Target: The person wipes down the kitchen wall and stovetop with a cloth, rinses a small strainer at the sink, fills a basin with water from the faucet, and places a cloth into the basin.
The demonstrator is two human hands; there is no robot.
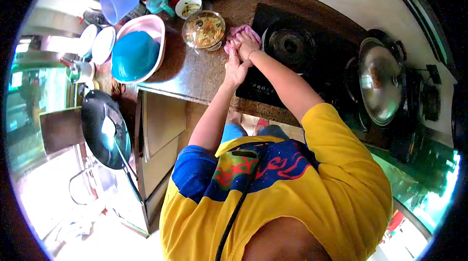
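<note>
A pink cloth (251, 31) lies bunched at the left edge of the black cooktop (265, 17). My right hand (247, 45), with a bracelet at its wrist, presses on the cloth, fingers closed on it. Close beside it and touching it, my left hand (236, 68) also reaches to the cloth; part of its fingers is hidden near the right hand. Just left of the cloth stands a glass pot (207, 29) with a glass lid and food inside. A black pan (289, 46) sits on the cooktop to the right of my hands.
A large wok with a metal lid (380, 83) stands at the right. Leftward are a pink basin (158, 29) with a blue-green basket (135, 56), a white bowl (188, 6), a blue jug (119, 3) and several bottles. A black wok (100, 129) is at the lower left.
</note>
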